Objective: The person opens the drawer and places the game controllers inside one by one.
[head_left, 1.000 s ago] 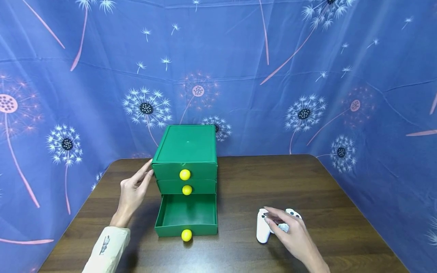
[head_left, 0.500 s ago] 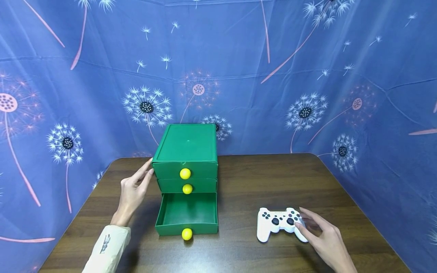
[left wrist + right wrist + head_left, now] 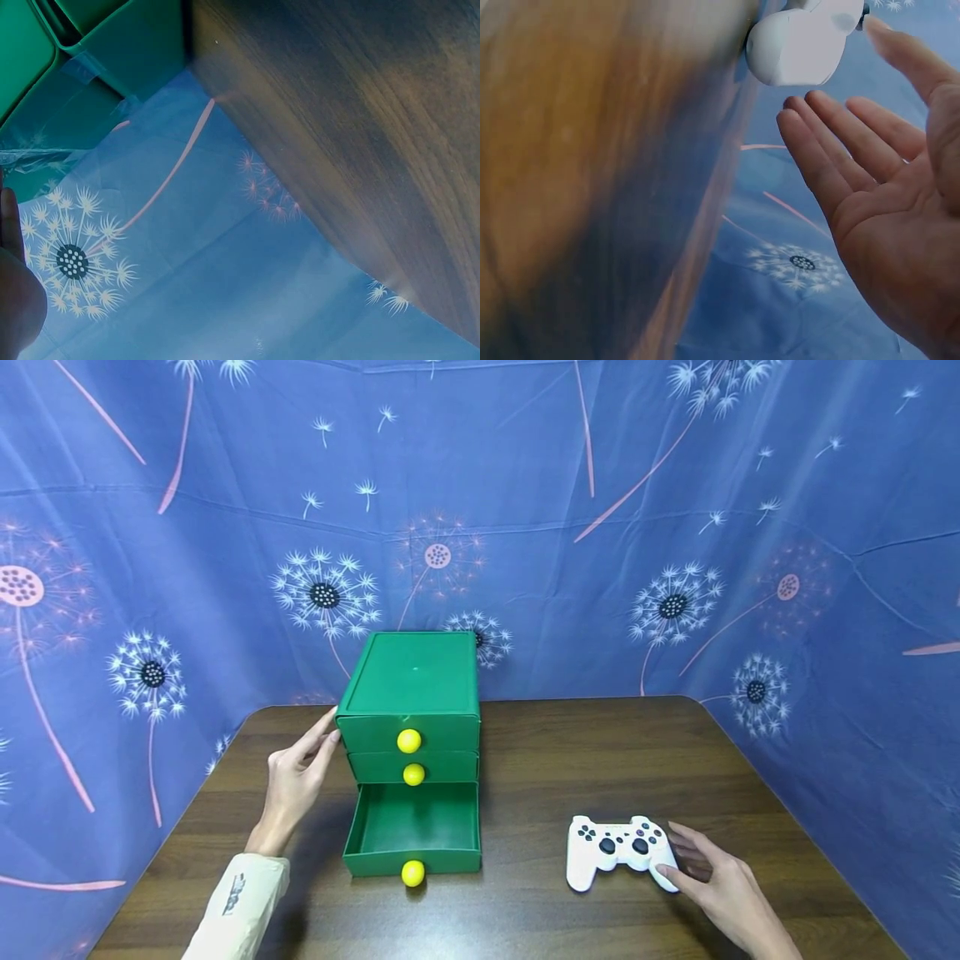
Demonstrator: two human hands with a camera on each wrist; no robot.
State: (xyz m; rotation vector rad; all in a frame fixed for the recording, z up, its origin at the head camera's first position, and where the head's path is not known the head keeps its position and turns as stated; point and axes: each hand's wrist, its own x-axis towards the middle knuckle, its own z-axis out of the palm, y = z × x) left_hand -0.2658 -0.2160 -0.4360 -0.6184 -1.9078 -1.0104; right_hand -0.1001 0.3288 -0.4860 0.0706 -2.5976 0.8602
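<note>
A green drawer box (image 3: 414, 672) with yellow ball knobs stands left of centre on the table. Its bottom drawer (image 3: 412, 862) is pulled out and bare inside; the upper two are pushed in. My left hand (image 3: 294, 777) rests its extended fingertips against the box's left side, near the front top corner. To the right lies a white game controller (image 3: 617, 847), sticks and buttons facing up. Beside its right handle is my right hand (image 3: 723, 885), thumb tip at the handle and fingers loosely spread. In the right wrist view the fingers (image 3: 855, 150) sit apart from the controller (image 3: 799, 45).
The dark wooden table (image 3: 570, 752) reaches back to a blue cloth (image 3: 525, 568) printed with dandelions, which hangs behind and along both sides. Clear tape (image 3: 82, 67) shows on the box's side in the left wrist view.
My right hand has moved right, from over the controller to beside its right handle, uncovering the controller. The controller, drawer box and left hand have stayed in place.
</note>
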